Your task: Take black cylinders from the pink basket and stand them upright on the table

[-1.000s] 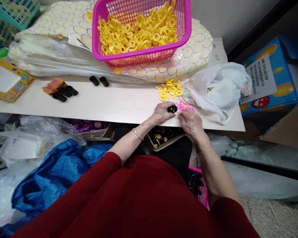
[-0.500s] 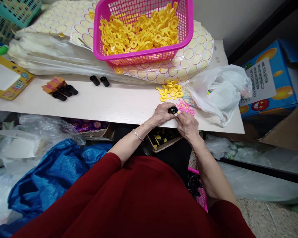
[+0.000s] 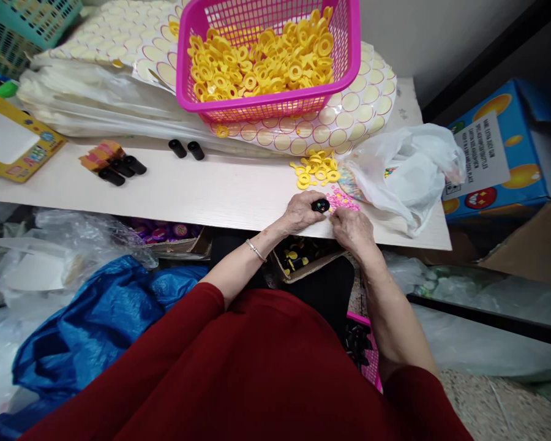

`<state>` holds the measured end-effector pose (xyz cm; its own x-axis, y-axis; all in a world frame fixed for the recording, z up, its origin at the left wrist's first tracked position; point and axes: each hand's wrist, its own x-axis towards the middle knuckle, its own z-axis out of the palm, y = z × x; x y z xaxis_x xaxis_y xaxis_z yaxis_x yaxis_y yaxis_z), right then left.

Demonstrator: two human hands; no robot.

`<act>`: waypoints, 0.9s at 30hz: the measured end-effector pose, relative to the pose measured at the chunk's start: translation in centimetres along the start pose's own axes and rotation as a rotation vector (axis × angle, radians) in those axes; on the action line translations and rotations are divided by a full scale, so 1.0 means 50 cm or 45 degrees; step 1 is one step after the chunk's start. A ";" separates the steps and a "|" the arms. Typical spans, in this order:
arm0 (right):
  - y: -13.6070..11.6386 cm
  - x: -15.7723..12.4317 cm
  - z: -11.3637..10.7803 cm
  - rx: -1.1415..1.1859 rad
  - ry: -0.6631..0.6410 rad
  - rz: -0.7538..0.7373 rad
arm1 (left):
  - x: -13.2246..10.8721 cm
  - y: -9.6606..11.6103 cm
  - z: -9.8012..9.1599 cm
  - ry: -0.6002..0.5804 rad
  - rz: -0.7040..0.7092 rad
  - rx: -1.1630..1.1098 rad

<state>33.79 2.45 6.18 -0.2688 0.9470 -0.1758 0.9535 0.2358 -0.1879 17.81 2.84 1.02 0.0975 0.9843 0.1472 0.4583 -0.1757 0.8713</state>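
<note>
My left hand (image 3: 302, 209) is closed round a short black cylinder (image 3: 320, 206), its open end facing up and showing small coloured bits inside. Just to the right, my right hand (image 3: 352, 228) has its fingers pinched together at the edge of some tiny pink pieces (image 3: 342, 199); whatever is between the fingertips is too small to make out. Beyond the hands lies a small heap of yellow ring-shaped pieces (image 3: 319, 168) on the white table (image 3: 229, 196). Beside the pink pieces sits a white plastic bag (image 3: 408, 162) with coloured bits visible in it.
A pink basket (image 3: 270, 101) of yellow ring pieces stands at the back. Several black cylinders (image 3: 135, 164) lie on the left by an orange block (image 3: 101, 155). Below the table edge is a cardboard box (image 3: 314, 267) of black and yellow parts. A blue carton (image 3: 505, 147) stands right.
My right hand has moved slightly right, away from the black cylinder and toward the pink pieces. My left hand stays where it was, still holding the cylinder.
</note>
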 end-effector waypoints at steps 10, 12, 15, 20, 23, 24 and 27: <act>0.023 -0.023 0.041 0.164 0.330 -0.136 | 0.000 -0.003 0.006 0.014 -0.075 -0.038; 0.022 -0.013 0.033 0.243 0.460 -0.172 | -0.001 -0.002 0.006 0.010 -0.051 -0.028; 0.015 0.009 0.015 0.316 0.557 -0.331 | -0.002 0.001 0.004 0.011 0.012 -0.027; -0.002 0.030 -0.002 0.119 0.381 -0.518 | -0.003 0.003 0.003 -0.001 0.051 -0.046; -0.007 0.032 -0.008 0.002 0.318 -0.520 | -0.002 0.000 0.005 -0.008 0.066 -0.036; -0.008 0.032 -0.010 -0.020 0.301 -0.524 | -0.002 -0.001 0.005 -0.005 0.071 -0.033; -0.014 0.035 -0.013 -0.050 0.271 -0.529 | -0.002 -0.004 0.008 0.017 0.104 -0.031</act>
<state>32.73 4.09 6.64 -0.5990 0.7932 0.1099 0.7764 0.6088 -0.1629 18.05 2.78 0.64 0.1218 0.9669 0.2243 0.4280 -0.2550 0.8671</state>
